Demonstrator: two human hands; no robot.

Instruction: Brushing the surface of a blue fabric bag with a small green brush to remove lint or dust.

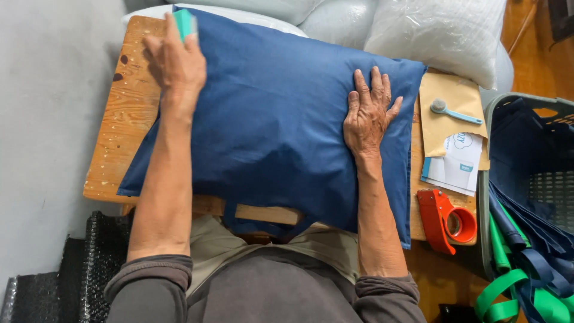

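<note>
In the head view, a blue pillow (pixel 269 119) is lying across a wooden table (pixel 128 125), covering most of the top and hanging over the near edge toward the person's lap. The left hand (pixel 176 63) is resting at the pillow's far left corner, its fingers closed around a small teal block (pixel 184 23) that is sticking up above the knuckles. The right hand (pixel 368 113) is lying flat on the right part of the pillow, palm down, fingers spread apart and holding nothing.

Just beside the pillow's right edge, a brown envelope (pixel 454 98) is sitting on the table with a small teal-handled brush (pixel 453 111) on it, and white and blue paper (pixel 457 164) is overlapping its near end. An orange tape dispenser (pixel 445 220) is standing at the near right corner. White stuffed pillows (pixel 436 33) are piled beyond the table, and a grey basket (pixel 526 104) with dark blue fabric and green straps (pixel 508 287) is sitting to the right.
</note>
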